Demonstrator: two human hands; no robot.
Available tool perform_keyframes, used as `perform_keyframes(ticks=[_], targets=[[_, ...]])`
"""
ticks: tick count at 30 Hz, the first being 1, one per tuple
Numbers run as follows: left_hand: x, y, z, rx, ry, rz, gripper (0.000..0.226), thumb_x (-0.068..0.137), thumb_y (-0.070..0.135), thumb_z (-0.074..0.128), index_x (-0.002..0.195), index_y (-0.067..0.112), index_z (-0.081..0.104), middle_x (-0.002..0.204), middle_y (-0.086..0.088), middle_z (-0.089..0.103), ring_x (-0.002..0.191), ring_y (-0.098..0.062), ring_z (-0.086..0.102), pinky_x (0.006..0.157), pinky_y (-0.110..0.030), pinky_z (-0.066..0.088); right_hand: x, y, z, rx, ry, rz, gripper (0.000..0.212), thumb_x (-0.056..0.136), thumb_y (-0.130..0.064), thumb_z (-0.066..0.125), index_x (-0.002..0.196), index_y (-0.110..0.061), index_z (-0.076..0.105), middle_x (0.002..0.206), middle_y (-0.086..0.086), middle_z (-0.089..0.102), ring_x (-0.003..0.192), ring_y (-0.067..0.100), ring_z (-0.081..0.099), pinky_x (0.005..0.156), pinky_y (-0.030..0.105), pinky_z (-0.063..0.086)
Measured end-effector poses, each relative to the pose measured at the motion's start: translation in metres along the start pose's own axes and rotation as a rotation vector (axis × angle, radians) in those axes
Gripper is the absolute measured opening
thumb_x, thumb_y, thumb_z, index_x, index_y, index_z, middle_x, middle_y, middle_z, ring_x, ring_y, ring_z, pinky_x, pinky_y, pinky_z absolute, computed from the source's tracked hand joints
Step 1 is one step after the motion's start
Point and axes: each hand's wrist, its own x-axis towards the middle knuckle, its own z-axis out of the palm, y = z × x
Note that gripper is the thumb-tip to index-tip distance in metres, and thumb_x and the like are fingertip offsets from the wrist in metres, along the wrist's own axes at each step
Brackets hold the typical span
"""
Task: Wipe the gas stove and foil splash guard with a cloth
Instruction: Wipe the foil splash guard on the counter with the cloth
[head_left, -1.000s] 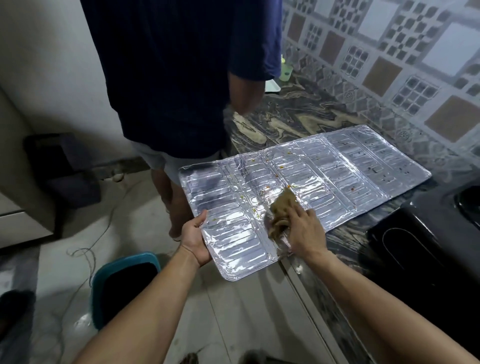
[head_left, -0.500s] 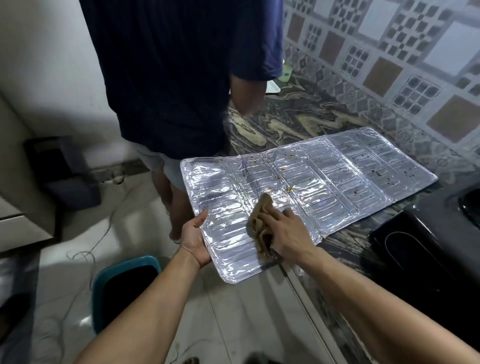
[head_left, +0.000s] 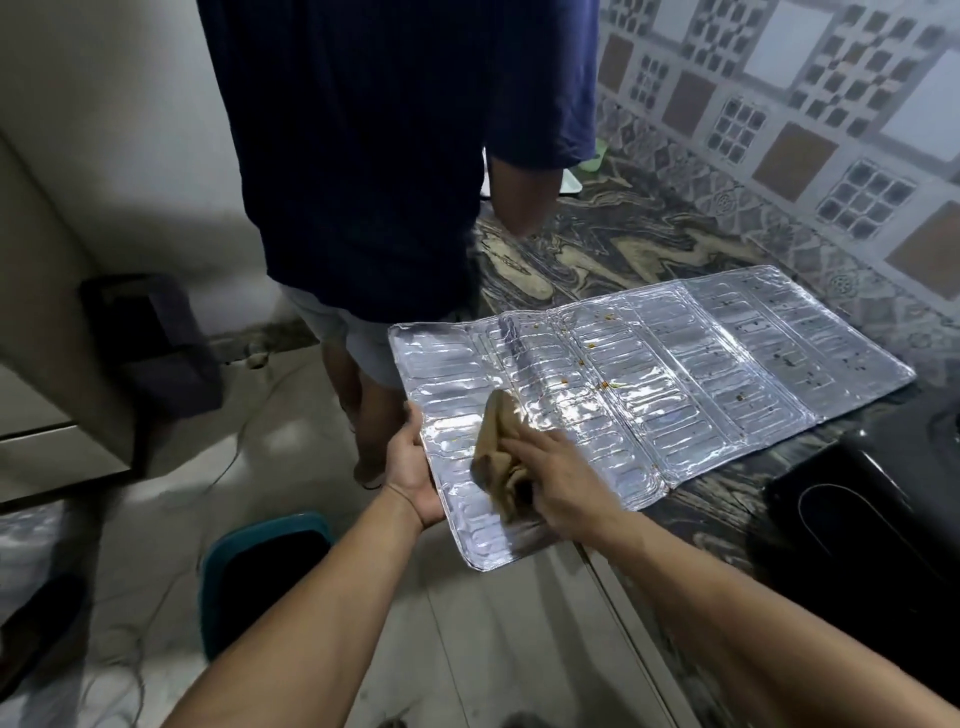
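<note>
The foil splash guard (head_left: 675, 364) lies flat on the marbled counter, its near left end sticking out over the floor. Orange food specks dot its middle panels. My left hand (head_left: 413, 467) grips the guard's overhanging left edge, thumb on top. My right hand (head_left: 556, 480) holds a crumpled brown cloth (head_left: 498, 457) and presses it on the guard's near left panel. The black gas stove (head_left: 872, 525) sits at the right, partly cut off by the frame edge.
A person in a dark blue shirt (head_left: 395, 156) stands close behind the guard's left end. A teal bin (head_left: 260, 566) stands on the floor below my left arm. A patterned tile wall (head_left: 779, 130) runs along the counter's back.
My right hand has dragged the cloth leftward across the foil, from the middle panel to the near left panel. My left hand has kept its hold on the edge.
</note>
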Motion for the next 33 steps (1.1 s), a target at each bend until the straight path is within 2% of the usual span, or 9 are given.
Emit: perform_keyframes(ticks=[3, 5, 8, 13, 18, 23, 26, 29, 33], targets=[[0.002, -0.003, 0.004, 0.033, 0.035, 0.024, 0.085, 0.087, 0.072, 0.029, 0.137, 0.006, 0.048, 0.135, -0.026, 0.053, 0.121, -0.043, 0.051, 0.097, -0.054, 0.041, 0.016, 0.013, -0.003, -0.06, 0.07, 0.268, 0.042, 0.092, -0.013, 0.04, 0.128, -0.025, 0.059, 0.145, 0.0, 0.047, 0.105, 0.031, 0.044, 0.087, 0.037, 0.036], [0.005, -0.004, 0.007, 0.019, 0.047, 0.046, 0.085, 0.087, 0.071, 0.03, 0.141, 0.006, 0.044, 0.139, -0.025, 0.049, 0.126, -0.043, 0.047, 0.101, -0.055, 0.039, 0.026, 0.004, -0.005, 0.008, 0.089, 0.3, 0.045, 0.09, -0.02, 0.034, 0.125, -0.026, 0.062, 0.145, -0.001, 0.047, 0.107, 0.029, 0.044, 0.091, 0.034, 0.036], [0.008, -0.002, 0.009, -0.037, -0.002, 0.001, 0.095, 0.08, 0.081, 0.027, 0.133, 0.007, 0.054, 0.125, -0.024, 0.061, 0.111, -0.041, 0.06, 0.091, -0.053, 0.047, 0.034, -0.025, -0.003, 0.161, 0.064, 0.183, 0.055, 0.082, -0.007, 0.036, 0.13, -0.019, 0.059, 0.149, 0.005, 0.041, 0.122, 0.026, 0.042, 0.091, 0.02, 0.021], [0.012, 0.003, 0.002, -0.053, 0.097, -0.098, 0.107, 0.059, 0.096, 0.032, 0.096, 0.004, 0.071, 0.101, -0.021, 0.067, 0.097, -0.036, 0.064, 0.09, -0.049, 0.046, 0.013, -0.054, -0.004, 0.206, -0.01, -0.048, 0.066, 0.066, 0.008, 0.04, 0.129, -0.004, 0.059, 0.147, 0.014, 0.042, 0.122, 0.031, 0.044, 0.102, 0.029, 0.028], [0.011, 0.007, 0.008, 0.004, -0.03, -0.036, 0.112, 0.064, 0.094, 0.031, 0.125, 0.006, 0.063, 0.136, -0.026, 0.052, 0.126, -0.044, 0.047, 0.102, -0.056, 0.041, -0.02, -0.033, -0.009, 0.089, -0.096, -0.152, 0.067, 0.064, 0.005, 0.045, 0.127, -0.012, 0.062, 0.145, 0.006, 0.047, 0.11, 0.03, 0.05, 0.096, 0.034, 0.037], [0.007, 0.0, 0.014, 0.027, -0.096, -0.012, 0.091, 0.079, 0.08, 0.035, 0.119, 0.004, 0.066, 0.125, -0.024, 0.062, 0.111, -0.041, 0.061, 0.084, -0.05, 0.054, -0.016, -0.006, -0.016, 0.009, 0.049, 0.161, 0.057, 0.072, -0.007, 0.037, 0.122, -0.012, 0.065, 0.14, 0.006, 0.052, 0.106, 0.039, 0.056, 0.09, 0.04, 0.042], [0.009, -0.001, 0.015, 0.065, -0.029, -0.03, 0.087, 0.081, 0.075, 0.04, 0.123, 0.002, 0.061, 0.116, -0.024, 0.064, 0.104, -0.039, 0.063, 0.09, -0.05, 0.05, -0.01, -0.027, -0.008, 0.072, 0.0, 0.11, 0.07, 0.069, 0.005, 0.039, 0.132, -0.019, 0.057, 0.149, 0.001, 0.042, 0.12, 0.03, 0.048, 0.095, 0.027, 0.032], [0.013, 0.003, 0.011, 0.109, 0.038, -0.057, 0.088, 0.075, 0.081, 0.043, 0.094, 0.002, 0.076, 0.091, -0.019, 0.071, 0.085, -0.035, 0.069, 0.085, -0.047, 0.05, -0.025, -0.051, 0.003, 0.212, -0.037, 0.011, 0.07, 0.066, 0.001, 0.036, 0.132, -0.009, 0.057, 0.148, 0.011, 0.041, 0.127, 0.024, 0.041, 0.106, 0.021, 0.023], [0.014, 0.007, 0.01, 0.133, -0.008, 0.009, 0.085, 0.082, 0.077, 0.034, 0.105, 0.006, 0.074, 0.118, -0.023, 0.065, 0.107, -0.041, 0.064, 0.087, -0.053, 0.05, -0.06, -0.043, 0.0, 0.123, -0.02, -0.078, 0.062, 0.072, 0.005, 0.042, 0.129, -0.009, 0.059, 0.145, 0.01, 0.047, 0.113, 0.032, 0.05, 0.099, 0.036, 0.04]])
